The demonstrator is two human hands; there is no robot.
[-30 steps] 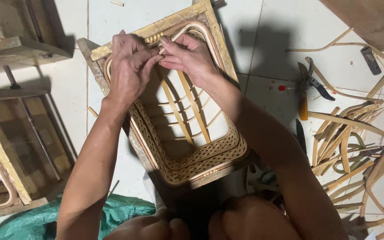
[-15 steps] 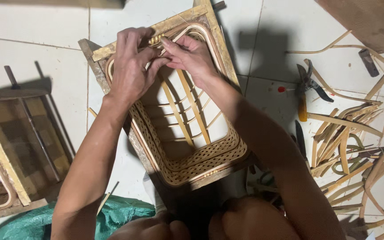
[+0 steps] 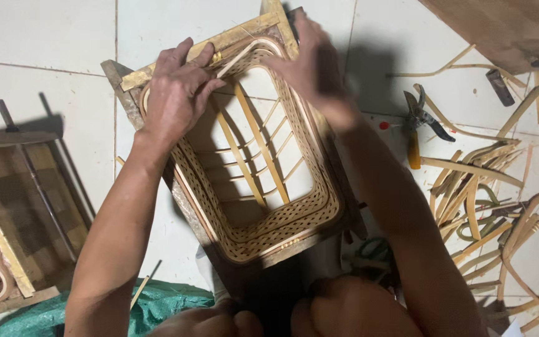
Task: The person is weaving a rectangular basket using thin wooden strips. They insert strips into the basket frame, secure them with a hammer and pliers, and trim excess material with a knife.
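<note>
At centre frame, on the pale tiled floor (image 3: 45,31), stands a woven rattan basket (image 3: 263,231) seated inside a rough wooden frame (image 3: 232,37), its open mouth facing the camera and tilted toward 1 o'clock. Item one: the left hand (image 3: 179,93), at 11 o'clock on the rim, lies palm-down with fingers curled over the frame's top edge, pinching a thin pale cane strip (image 3: 235,57) against the wood. Item two: the right hand (image 3: 310,65), at 1 o'clock on the rim, is blurred in motion; its fingers seem loosely bent near the frame's far corner, but whether they grip anything cannot be told. Item three: basket condition. The side walls show dense openwork weave, closed all round, with a smooth band along the near rim at 6 o'clock; the bottom is only a handful of crossed slats with floor tile visible through them (judged unfinished, or meant to stay open). Rim binding at the far end appears to be the part in hand, so the work reads as well advanced, with the top edge left to secure. Item four: surroundings. Pruning shears (image 3: 422,122) with a yellow-handled tool lie at 3 o'clock; a heap of loose cane offcuts (image 3: 488,200) spreads at 4 o'clock; a second wooden frame (image 3: 14,206) sits at 9 o'clock; a green plastic sheet (image 3: 157,306) shows at 7 o'clock near the person's knees.
</note>
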